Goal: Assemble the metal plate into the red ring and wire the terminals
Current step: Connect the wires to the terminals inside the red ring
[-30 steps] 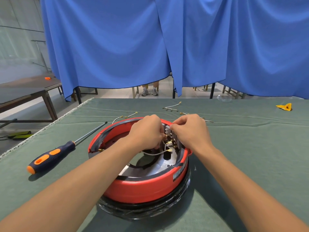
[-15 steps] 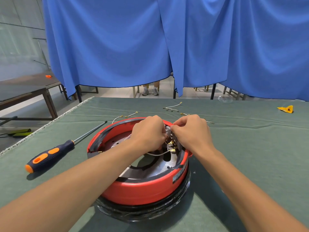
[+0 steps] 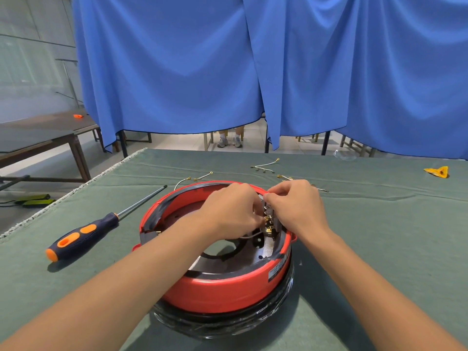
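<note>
The red ring [image 3: 228, 291] stands on a black base in front of me on the green cloth. The metal plate [image 3: 260, 253] lies inside it. At the ring's far right inner wall sits a terminal block [image 3: 269, 219] with brass tabs. My left hand [image 3: 231, 210] reaches over the ring, fingers curled at the block, pinching a white wire [image 3: 249, 235] that loops below. My right hand [image 3: 295, 207] pinches a small terminal at the block's top. The fingertips hide the contact itself.
A screwdriver [image 3: 83, 235] with a dark blue and orange handle lies left of the ring. Loose white wires [image 3: 264, 165] with brass ends lie behind it. A yellow scrap [image 3: 436, 171] sits far right. Blue curtains hang beyond the table; a person's feet show beneath.
Both hands stay at the terminal block with only small finger shifts. My right hand's pinch has risen slightly to the block's top.
</note>
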`<state>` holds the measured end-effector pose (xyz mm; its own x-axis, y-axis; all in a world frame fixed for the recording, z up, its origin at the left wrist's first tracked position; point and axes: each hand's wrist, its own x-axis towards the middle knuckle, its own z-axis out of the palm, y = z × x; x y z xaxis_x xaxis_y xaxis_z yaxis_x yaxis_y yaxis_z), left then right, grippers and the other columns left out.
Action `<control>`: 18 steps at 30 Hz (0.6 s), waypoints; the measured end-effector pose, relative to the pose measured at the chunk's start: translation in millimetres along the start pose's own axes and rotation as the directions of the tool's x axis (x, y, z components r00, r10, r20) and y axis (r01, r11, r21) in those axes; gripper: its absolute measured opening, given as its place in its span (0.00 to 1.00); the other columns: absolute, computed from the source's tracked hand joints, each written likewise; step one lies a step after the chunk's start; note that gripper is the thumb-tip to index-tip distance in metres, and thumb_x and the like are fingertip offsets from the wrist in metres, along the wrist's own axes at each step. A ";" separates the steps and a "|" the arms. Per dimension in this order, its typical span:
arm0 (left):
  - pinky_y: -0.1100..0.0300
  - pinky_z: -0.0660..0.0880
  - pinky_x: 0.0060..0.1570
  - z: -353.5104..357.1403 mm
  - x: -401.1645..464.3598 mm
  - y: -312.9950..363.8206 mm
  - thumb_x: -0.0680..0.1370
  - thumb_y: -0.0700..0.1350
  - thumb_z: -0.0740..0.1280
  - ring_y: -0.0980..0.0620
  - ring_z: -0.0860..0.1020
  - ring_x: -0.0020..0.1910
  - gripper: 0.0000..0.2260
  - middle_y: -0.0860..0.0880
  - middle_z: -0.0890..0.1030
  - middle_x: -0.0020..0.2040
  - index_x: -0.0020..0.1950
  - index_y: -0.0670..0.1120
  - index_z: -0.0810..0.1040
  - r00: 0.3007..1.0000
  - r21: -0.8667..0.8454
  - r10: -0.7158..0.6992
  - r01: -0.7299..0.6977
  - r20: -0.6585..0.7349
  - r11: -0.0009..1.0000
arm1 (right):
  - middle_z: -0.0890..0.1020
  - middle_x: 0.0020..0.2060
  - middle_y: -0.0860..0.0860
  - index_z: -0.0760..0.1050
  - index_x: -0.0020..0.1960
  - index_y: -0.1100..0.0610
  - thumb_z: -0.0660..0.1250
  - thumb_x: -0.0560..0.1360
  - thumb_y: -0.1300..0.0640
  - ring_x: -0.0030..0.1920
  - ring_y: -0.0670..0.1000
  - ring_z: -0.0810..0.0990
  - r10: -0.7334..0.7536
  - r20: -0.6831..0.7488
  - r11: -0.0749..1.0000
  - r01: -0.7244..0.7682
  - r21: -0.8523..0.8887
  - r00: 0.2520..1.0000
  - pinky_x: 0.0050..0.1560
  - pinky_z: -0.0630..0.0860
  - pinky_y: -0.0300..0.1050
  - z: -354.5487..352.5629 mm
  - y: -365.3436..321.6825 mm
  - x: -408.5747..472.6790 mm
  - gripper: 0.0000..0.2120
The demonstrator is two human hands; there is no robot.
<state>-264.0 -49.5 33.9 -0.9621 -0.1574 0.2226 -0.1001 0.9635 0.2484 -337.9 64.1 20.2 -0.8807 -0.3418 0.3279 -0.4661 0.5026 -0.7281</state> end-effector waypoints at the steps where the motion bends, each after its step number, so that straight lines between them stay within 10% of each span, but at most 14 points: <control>1: 0.58 0.69 0.39 0.9 1.3 -0.1 0.73 0.51 0.69 0.47 0.77 0.45 0.05 0.50 0.81 0.43 0.46 0.53 0.82 1.000 0.017 0.009 -0.009 -0.002 1.000 | 0.85 0.38 0.48 0.84 0.39 0.49 0.68 0.70 0.56 0.44 0.51 0.80 0.001 -0.003 1.000 -0.001 0.004 1.000 0.43 0.76 0.45 0.1 0.0 0.1 0.06; 6: 0.58 0.67 0.37 7.4 4.5 1.4 0.74 0.52 0.70 0.48 0.73 0.38 0.05 0.55 0.70 0.28 0.44 0.51 0.79 0.999 0.037 -0.017 0.015 0.036 0.999 | 0.83 0.34 0.46 0.82 0.33 0.48 0.69 0.69 0.57 0.43 0.51 0.80 -0.006 -0.010 1.000 0.006 0.014 1.000 0.42 0.75 0.45 0.2 0.0 -0.2 0.08; 18: 0.58 0.67 0.34 3.6 9.1 -2.6 0.74 0.47 0.68 0.44 0.78 0.43 0.04 0.50 0.78 0.37 0.46 0.50 0.83 1.000 0.112 0.020 -0.021 0.012 0.993 | 0.80 0.31 0.42 0.77 0.28 0.45 0.69 0.69 0.58 0.41 0.50 0.80 -0.018 -0.008 0.999 0.019 0.046 1.000 0.43 0.77 0.47 0.0 1.0 0.2 0.13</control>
<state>-273.4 -52.6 31.9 -0.9669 -0.1354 0.2165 -0.1074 0.9849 0.1361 -338.5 64.5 19.5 -0.8728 -0.3445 0.3458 -0.4780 0.4592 -0.7488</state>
